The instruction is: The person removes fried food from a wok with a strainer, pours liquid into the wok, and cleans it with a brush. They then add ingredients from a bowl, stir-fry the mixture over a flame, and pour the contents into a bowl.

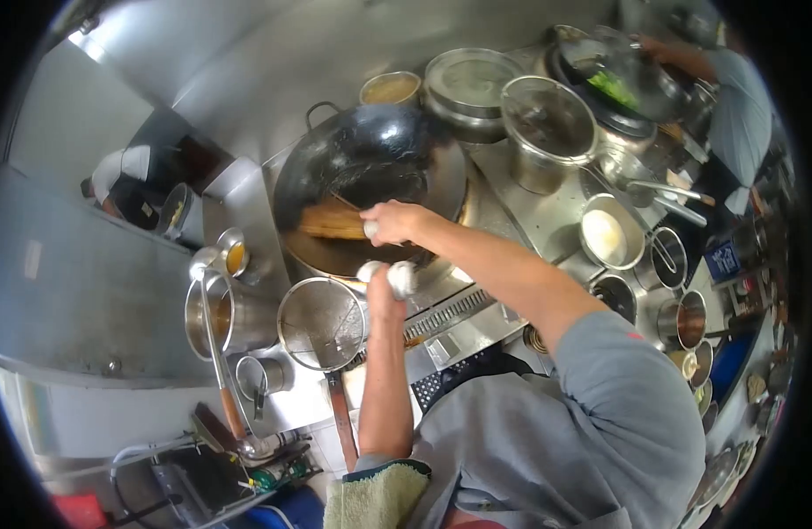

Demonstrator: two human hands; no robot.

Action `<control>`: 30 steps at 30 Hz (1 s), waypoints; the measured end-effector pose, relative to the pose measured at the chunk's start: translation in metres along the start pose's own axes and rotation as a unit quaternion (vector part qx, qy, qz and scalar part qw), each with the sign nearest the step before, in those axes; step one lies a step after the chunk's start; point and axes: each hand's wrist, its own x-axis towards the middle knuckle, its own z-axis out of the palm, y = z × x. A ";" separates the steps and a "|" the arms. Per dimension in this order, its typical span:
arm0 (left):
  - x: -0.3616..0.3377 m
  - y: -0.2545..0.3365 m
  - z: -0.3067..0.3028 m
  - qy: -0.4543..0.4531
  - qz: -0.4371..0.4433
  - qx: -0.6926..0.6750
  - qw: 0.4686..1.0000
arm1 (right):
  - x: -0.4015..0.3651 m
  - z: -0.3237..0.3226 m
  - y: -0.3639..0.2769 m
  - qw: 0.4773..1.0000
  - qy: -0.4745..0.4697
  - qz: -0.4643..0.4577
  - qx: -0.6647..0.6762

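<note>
A large dark wok [309, 176] sits on the stove in front of me. My right hand [395, 222] is closed around a bamboo wok brush [333, 220], whose bristles lie against the wok's inner left side. Something white shows at the brush's end beside my fingers. At the near rim, my left hand [385, 284] is closed on a bunched white cloth [403, 279] that bulges out on both sides. Whether a wok handle is under the cloth is hidden. A round mesh strainer [322, 324] rests just left of my left wrist.
A steel pot [247, 309], a long ladle [214, 339] and a small metal cup [260, 376] stand at left. To the right are a tall pot [547, 132] and a white-filled bowl [610, 234]. Another person [739, 115] works at a wok with greens [613, 88].
</note>
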 end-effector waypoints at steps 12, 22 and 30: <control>-0.019 0.076 -0.055 0.042 0.157 0.252 0.954 | -0.207 0.076 0.109 0.879 0.290 0.003 0.378; -0.037 0.060 -0.056 0.041 0.235 0.335 0.912 | -0.276 0.105 0.105 0.729 0.307 0.095 0.605; -0.045 0.040 -0.060 0.063 0.270 0.334 0.901 | -0.278 0.103 0.112 0.741 0.297 0.093 0.595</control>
